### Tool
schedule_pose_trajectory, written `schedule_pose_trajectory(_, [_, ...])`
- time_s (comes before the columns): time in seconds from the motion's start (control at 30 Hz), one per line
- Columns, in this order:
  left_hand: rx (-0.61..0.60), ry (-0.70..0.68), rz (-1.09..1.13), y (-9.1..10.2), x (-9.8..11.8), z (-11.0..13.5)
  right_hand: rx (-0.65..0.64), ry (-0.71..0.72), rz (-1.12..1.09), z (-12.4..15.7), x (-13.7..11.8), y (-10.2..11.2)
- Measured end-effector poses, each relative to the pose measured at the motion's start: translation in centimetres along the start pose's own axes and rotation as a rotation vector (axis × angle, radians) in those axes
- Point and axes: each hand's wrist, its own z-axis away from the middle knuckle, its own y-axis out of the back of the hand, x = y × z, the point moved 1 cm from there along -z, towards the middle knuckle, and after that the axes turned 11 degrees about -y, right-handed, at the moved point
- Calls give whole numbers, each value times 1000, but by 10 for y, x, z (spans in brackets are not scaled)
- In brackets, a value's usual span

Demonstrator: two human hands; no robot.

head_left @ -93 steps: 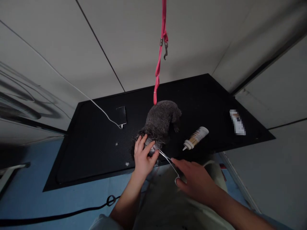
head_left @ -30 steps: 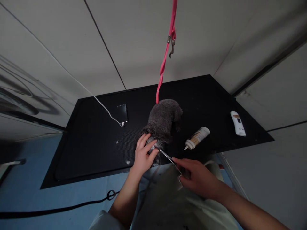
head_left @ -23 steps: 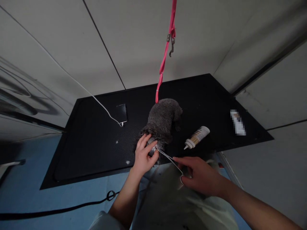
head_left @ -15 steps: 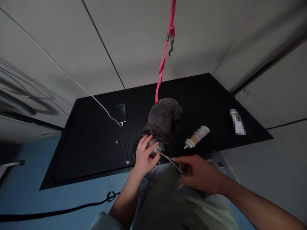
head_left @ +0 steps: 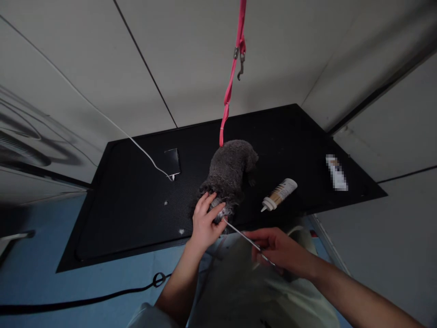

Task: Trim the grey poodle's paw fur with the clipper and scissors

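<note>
A small dark grey curly-coated dog (head_left: 229, 173) stands on a black table (head_left: 129, 214), facing away from me. My left hand (head_left: 204, 222) is wrapped round a part of the dog near the table's front edge, fingers closed on pale fur. My right hand (head_left: 280, 252) pinches a thin metal tool (head_left: 243, 233), whose tip reaches the spot held by my left hand. A red leash (head_left: 231, 86) hangs from above down to the dog.
A squeeze bottle (head_left: 279, 194) lies on its side right of the dog. A white device (head_left: 336, 172) rests near the right edge. A phone (head_left: 171, 161) with a white cable (head_left: 102, 119) lies at the left. Walls close in behind; a black cord (head_left: 85, 300) crosses the blue floor.
My right hand has turned and drawn slightly back and down, so the metal tool now looks like one thin closed rod. My left hand keeps its hold on the dog.
</note>
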Motion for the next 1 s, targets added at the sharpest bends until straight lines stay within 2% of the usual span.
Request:
schedule_pose_trajectory(0.23, [7,0,3,0,1,0,103,43,-96,-1,-4,1])
schedule_pose_trajectory(0.37, [-9,-21,-5,0,2,0,121,41,-40,-8,-6,1])
schedule_pose_trajectory(0.63, [-12,18,8,0,1,-1,68,157,23,-11,13,-7])
schedule_pose_trajectory(0.9, [-24,65,30,3,-1,-5,79,122,-76,-14,23,-9])
schedule_pose_trajectory(1.0, [-42,61,23,4,-2,-7,199,161,99,-17,22,-11])
